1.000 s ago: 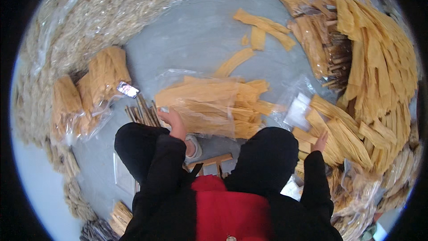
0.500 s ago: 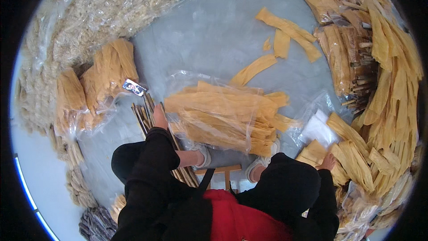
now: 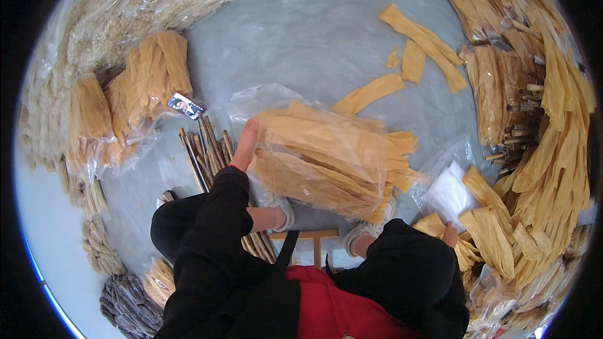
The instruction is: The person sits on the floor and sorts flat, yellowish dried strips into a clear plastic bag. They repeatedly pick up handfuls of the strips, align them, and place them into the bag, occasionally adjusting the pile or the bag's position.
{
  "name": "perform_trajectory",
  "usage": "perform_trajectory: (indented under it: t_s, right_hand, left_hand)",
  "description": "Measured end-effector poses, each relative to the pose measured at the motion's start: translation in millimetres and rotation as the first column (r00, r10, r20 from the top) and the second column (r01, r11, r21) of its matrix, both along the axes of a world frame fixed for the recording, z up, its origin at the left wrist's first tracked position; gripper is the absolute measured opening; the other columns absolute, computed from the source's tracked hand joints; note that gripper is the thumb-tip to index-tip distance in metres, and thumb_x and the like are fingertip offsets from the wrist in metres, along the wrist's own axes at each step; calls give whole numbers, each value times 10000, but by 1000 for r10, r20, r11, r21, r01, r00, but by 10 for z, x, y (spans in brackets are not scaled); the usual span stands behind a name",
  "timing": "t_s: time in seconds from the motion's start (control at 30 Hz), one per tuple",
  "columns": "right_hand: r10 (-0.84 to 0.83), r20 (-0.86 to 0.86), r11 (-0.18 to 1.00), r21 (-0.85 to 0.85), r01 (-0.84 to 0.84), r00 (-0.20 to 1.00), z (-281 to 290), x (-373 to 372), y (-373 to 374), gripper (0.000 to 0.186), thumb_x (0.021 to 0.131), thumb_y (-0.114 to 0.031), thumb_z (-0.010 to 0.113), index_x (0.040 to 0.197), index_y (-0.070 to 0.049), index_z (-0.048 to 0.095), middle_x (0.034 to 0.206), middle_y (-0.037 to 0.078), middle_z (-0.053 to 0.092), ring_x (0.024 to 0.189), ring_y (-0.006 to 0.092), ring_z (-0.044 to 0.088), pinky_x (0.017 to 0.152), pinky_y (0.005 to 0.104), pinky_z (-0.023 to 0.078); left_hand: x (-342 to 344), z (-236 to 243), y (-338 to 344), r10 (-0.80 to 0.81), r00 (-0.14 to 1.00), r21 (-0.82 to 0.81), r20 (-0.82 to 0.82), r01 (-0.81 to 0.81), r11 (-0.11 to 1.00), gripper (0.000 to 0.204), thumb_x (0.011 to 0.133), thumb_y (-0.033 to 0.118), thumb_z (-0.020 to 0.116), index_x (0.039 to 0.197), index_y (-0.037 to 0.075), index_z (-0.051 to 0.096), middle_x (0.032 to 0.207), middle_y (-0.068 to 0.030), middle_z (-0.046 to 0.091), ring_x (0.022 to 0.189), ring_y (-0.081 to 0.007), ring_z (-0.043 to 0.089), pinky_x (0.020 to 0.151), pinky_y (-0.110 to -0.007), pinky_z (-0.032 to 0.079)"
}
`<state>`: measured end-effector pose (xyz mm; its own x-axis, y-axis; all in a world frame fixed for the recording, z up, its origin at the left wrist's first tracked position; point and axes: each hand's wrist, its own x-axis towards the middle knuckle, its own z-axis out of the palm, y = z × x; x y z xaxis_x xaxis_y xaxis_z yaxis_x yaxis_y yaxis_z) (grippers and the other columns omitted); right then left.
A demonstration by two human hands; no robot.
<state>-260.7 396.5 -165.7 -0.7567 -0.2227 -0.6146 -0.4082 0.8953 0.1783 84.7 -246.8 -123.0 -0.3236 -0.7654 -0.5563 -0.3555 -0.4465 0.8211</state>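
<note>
My left hand touches a bag of yellow strips; at right, my right hand nears loose strips. Whether either grips, I cannot tell.

Past the left fingers and a plastic flap, grey floor lies open; bagged sheets block their right, sticks their left. Yellow strips and a white packet crowd the right hand.

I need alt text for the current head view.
The left hand is at the left end of a clear bag of yellowish strips over a grey floor; the right hand is at loose strips beside a white packet.
</note>
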Motion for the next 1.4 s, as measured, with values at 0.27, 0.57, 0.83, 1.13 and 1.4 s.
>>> perform_trajectory:
  t_s: [0.27, 0.57, 0.83, 1.13, 1.4]
  right_hand:
    - [71, 13, 969, -239, -66, 997, 65, 138, 167, 702, 482, -183, 828, 1068, -60, 463, 997, 148, 554, 983, 346, 502, 818, 430, 419]
    - [353, -102, 882, -296, -367, 930, -90, 191, 304, 777, 568, -197, 777, 1237, -72, 402, 1143, 159, 506, 1073, 333, 463, 934, 414, 358]
    - [216, -145, 933, -261, -248, 966, 124, 235, 297, 284, 609, -68, 679, 877, -87, 585, 880, 83, 547, 943, 293, 493, 824, 383, 424]
    - [-59, -280, 797, -591, -124, 958, 1373, 16, 37, 397, 537, 21, 697, 899, -62, 558, 905, 125, 571, 901, 348, 530, 732, 401, 448]
    - [21, -87, 643, -762, -80, 996, 1803, 213, -484, 367, 566, -15, 666, 911, -42, 546, 828, 155, 569, 785, 357, 557, 669, 397, 455]
  left_hand:
    - [241, 255, 377, 53, 986, 65, -157, -44, 997, 611, 920, 455, 377, 1366, 56, 255, 1344, -91, 347, 1225, -210, 340, 1022, -332, 257]
    - [877, -440, 339, 218, 973, -270, 81, -189, 944, 501, 928, 370, 386, 1286, 21, 353, 1267, -122, 404, 1160, -240, 387, 976, -343, 297]
    - [-18, 498, 1691, -86, 985, -591, 150, 160, 791, 605, 916, 215, 431, 1367, -66, 142, 1422, -244, 170, 1323, -325, 173, 1074, -355, 123]
    - [35, 687, 2470, -249, 964, -351, 87, 264, 898, 651, 886, 95, 459, 1405, 26, 72, 1397, -230, 239, 1287, -299, 248, 1040, -350, 184]
    - [-52, 708, 2450, -235, 972, -243, 26, 234, 941, 658, 873, 38, 452, 1415, 103, 85, 1279, -206, 402, 1166, -255, 409, 974, -330, 297]
